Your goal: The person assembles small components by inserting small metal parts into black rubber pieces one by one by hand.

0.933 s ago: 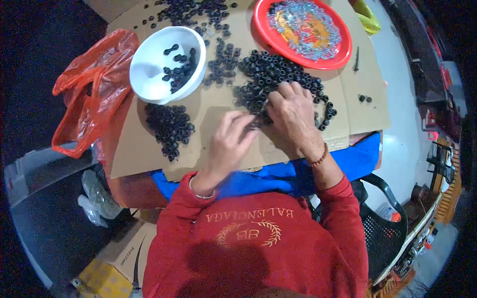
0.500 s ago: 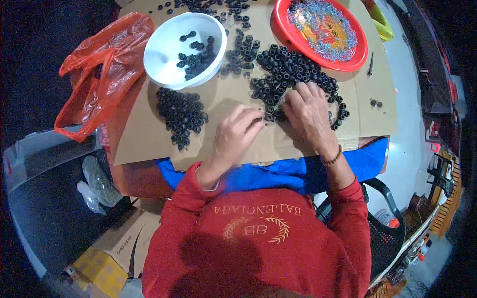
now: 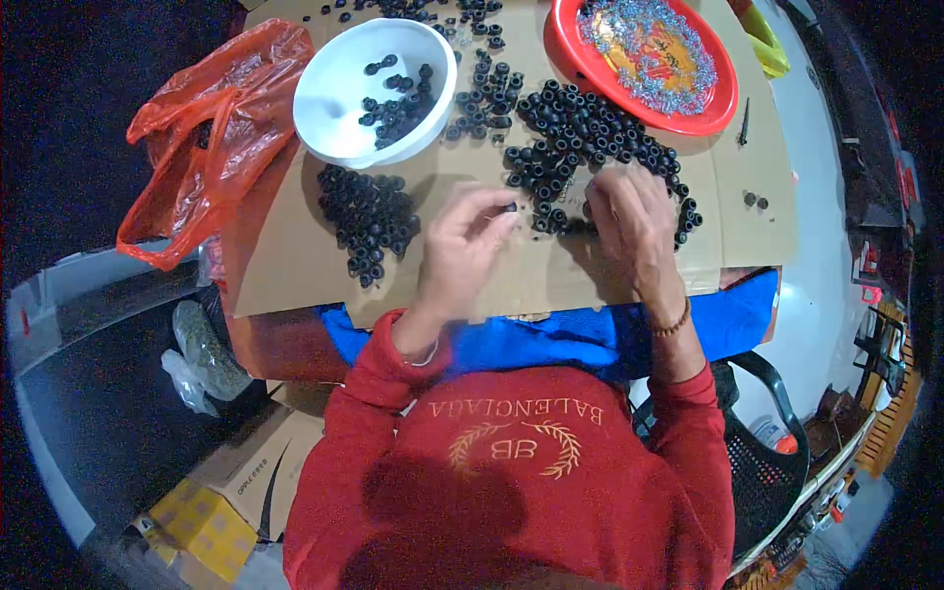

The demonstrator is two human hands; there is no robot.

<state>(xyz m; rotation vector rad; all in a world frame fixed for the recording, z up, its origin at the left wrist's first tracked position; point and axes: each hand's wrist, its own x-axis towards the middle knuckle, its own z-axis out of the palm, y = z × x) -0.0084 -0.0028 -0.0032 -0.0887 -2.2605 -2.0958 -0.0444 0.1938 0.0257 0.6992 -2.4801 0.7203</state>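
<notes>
Left hand [image 3: 462, 236] pinches a small black part [image 3: 510, 207] over cardboard [image 3: 280, 270]
The part is just left of the black pile [image 3: 580, 123]; the right hand [image 3: 637, 221] curls there, its grip impossible to tell. Gold lettering [image 3: 462, 408] and wreath [image 3: 567, 449] mark the red sweatshirt [image 3: 610, 501], dark print the carton [image 3: 246, 457].

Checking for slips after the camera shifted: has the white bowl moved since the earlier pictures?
No; the view shifted, but the bowl keeps about the same place on the cardboard, left of the red plate.

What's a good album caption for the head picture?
Left hand pinches a black piece; right hand is at the big pile.
</notes>
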